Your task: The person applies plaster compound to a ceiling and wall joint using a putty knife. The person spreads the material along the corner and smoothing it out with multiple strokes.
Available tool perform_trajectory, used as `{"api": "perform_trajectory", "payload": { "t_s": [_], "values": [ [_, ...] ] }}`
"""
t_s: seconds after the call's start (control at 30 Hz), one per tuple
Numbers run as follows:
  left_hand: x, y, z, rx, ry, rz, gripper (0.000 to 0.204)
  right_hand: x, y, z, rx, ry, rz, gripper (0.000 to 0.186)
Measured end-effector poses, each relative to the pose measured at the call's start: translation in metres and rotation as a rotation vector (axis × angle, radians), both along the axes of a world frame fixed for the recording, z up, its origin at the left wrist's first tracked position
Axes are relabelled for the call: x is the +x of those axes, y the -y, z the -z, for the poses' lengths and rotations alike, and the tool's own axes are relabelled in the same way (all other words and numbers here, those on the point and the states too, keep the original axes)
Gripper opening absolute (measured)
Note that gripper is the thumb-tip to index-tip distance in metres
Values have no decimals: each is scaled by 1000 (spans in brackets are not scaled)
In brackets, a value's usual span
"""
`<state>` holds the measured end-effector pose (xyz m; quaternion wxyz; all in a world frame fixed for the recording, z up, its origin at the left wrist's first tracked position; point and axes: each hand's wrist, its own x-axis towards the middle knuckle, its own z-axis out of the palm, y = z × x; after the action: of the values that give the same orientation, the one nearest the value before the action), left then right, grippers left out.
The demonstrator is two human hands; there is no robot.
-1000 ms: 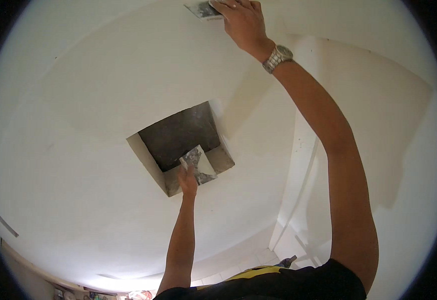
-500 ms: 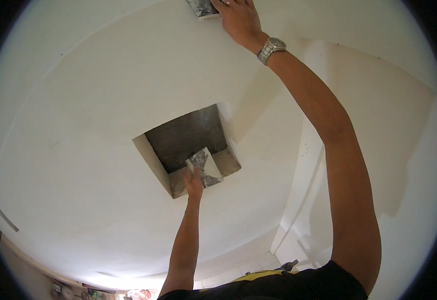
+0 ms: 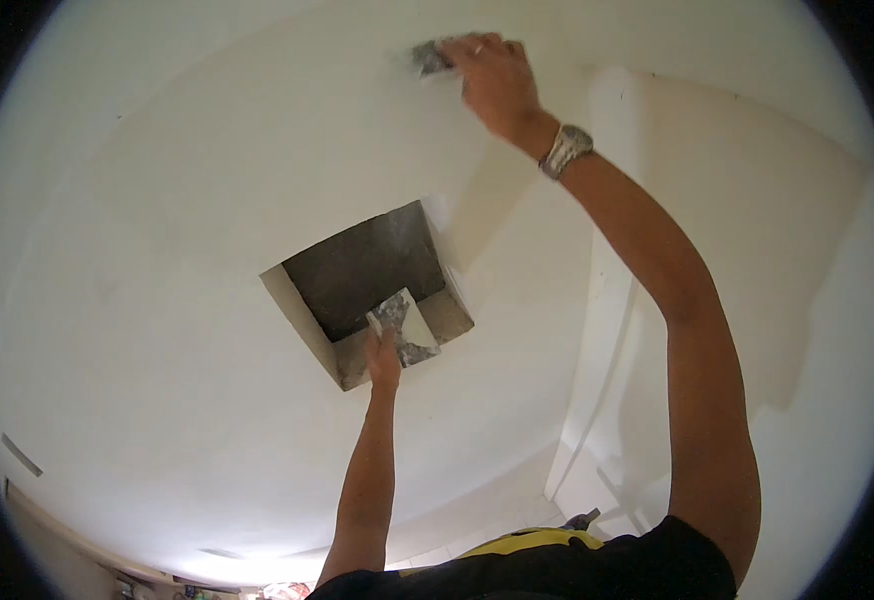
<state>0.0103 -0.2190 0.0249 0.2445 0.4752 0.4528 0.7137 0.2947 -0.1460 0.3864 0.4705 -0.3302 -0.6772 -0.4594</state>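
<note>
My left hand [image 3: 383,360] grips the edge of a flat metal putty plate [image 3: 415,335], smeared grey with a patch of white putty on it. The plate is in front of the lower part of a square opening [image 3: 357,270] in the pale plastered surface [image 3: 187,200]. Above and to the right, my right hand [image 3: 502,92] is closed on a small grey putty blade [image 3: 429,58] held against or close to that surface. The blade is blurred, and my fingers cover part of it. A metal watch [image 3: 567,150] is on my right wrist.
A pale ledge or beam [image 3: 597,330] runs down the right side, with a recessed wall panel [image 3: 717,220] beyond it. A narrow slot [image 3: 22,455] shows at the lower left. Small cluttered items [image 3: 197,592] appear along the bottom edge.
My right hand has moved down and slightly right with the putty blade, toward the opening. My left hand and the putty plate have hardly moved.
</note>
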Motion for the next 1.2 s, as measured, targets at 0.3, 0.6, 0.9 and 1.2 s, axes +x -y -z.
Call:
{"api": "perform_trajectory", "payload": {
  "t_s": [0.3, 0.6, 0.9, 1.2],
  "values": [
    [12, -3, -5, 56, -70, 11, 29, 30, -26, -47, 181, -88, 94, 42],
    [-1, 2, 0, 55, -108, -48, 23, 2, 5, -51, 156, -37, 12, 42],
    [6, 5, -6, -4, -88, -57, 22, -35, 8, 10, 162, 131, 7, 45],
    [4, 0, -4, 13, -98, 22, 22, 12, 14, -75, 104, -60, 2, 39]
  ]
}}
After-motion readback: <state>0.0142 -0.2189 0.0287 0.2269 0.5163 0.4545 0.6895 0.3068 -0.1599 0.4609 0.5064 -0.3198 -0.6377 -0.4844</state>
